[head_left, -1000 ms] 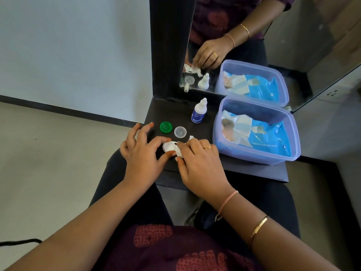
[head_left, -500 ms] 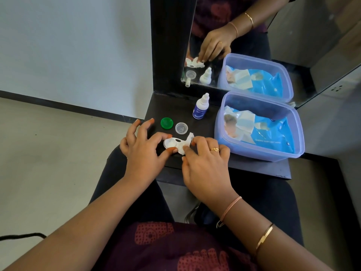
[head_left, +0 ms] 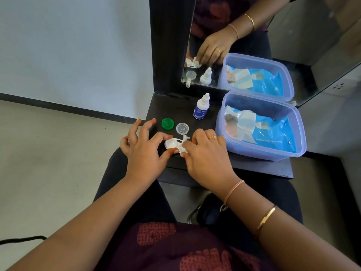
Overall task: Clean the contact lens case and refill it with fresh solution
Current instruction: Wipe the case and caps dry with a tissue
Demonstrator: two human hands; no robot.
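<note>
Altogether: one case [head_left: 170,144], one tissue [head_left: 185,138], one green cap [head_left: 167,123], one clear cap [head_left: 182,128].

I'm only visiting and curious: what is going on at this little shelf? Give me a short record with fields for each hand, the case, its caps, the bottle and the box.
Left hand: pinches the white lens case between thumb and forefinger
Right hand: holds white tissue against the case's right end
Caps: green cap and clear cap, both off, lying on the dark shelf behind the case
Solution bottle: upright, untouched
Plastic box: open, holds a blue wet wipes pack
</note>
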